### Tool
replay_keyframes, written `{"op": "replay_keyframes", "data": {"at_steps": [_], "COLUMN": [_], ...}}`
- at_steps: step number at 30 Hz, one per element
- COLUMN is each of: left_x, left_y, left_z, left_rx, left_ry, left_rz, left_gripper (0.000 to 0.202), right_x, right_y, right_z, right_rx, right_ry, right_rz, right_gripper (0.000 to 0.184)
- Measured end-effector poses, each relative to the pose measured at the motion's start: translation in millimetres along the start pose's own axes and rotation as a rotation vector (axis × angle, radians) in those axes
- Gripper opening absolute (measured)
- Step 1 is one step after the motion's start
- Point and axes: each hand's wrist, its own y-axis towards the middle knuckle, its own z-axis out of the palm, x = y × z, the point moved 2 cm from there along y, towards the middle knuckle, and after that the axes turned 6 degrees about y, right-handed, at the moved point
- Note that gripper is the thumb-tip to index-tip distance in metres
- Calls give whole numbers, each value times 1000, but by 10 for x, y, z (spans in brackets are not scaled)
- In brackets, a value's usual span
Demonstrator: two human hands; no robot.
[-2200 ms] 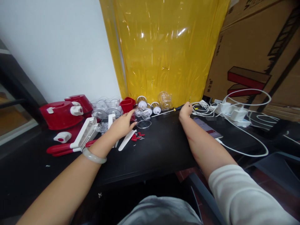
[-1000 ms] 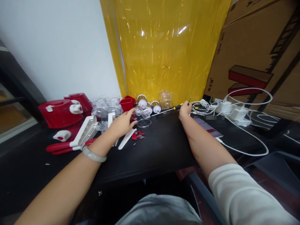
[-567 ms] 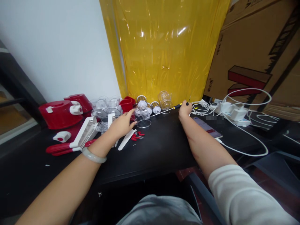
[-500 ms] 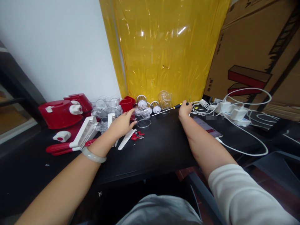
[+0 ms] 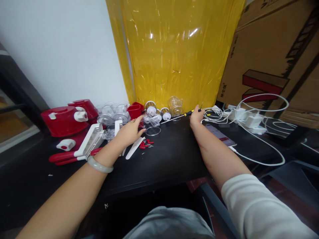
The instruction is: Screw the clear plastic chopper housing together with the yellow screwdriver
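At the left of the black table (image 5: 169, 166), a red housing (image 5: 63, 122) with a white knob is seen, beside a white bracket (image 5: 89, 143) fitted with red grips. Clear cups (image 5: 121, 114) are grouped near the wall. The left hand (image 5: 128, 132) is extended, thumb and fingers parted; just beyond its fingertips a clear part (image 5: 154, 121) is seen, glossy and see-through, though whether it is gripped cannot be told. Small red pieces (image 5: 143, 145) are scattered beside a white strip (image 5: 134, 148). Between the hands, a screwdriver (image 5: 188, 113) is pointed toward the clear part, its long shank silvery, its handle black and yellow; the handle is clasped by the right hand (image 5: 196, 117). A phone (image 5: 219, 135) is joined to a white cable (image 5: 261, 164). On the cardboard box (image 5: 264, 59), a large red-sided block figure is printed; small dark characters at its left edge cannot be read with certainty.
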Motion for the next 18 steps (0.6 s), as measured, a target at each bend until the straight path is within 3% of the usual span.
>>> {"op": "replay_keyframes", "data": {"at_steps": [6, 15, 18], "left_x": [8, 14, 11], "left_y": [3, 15, 13], "left_z": [15, 19, 14], "left_rx": [-15, 0, -1], "left_ry": [2, 10, 6], "left_rz": [12, 1, 1], "left_gripper": [66, 66, 67], "right_x": [34, -92, -96], "right_y": [-36, 45, 53], "right_z": [-4, 41, 54], "right_rx": [35, 34, 81], "right_ry": [27, 70, 97], "right_rz": [-24, 4, -45], "right_gripper": [34, 24, 20]}}
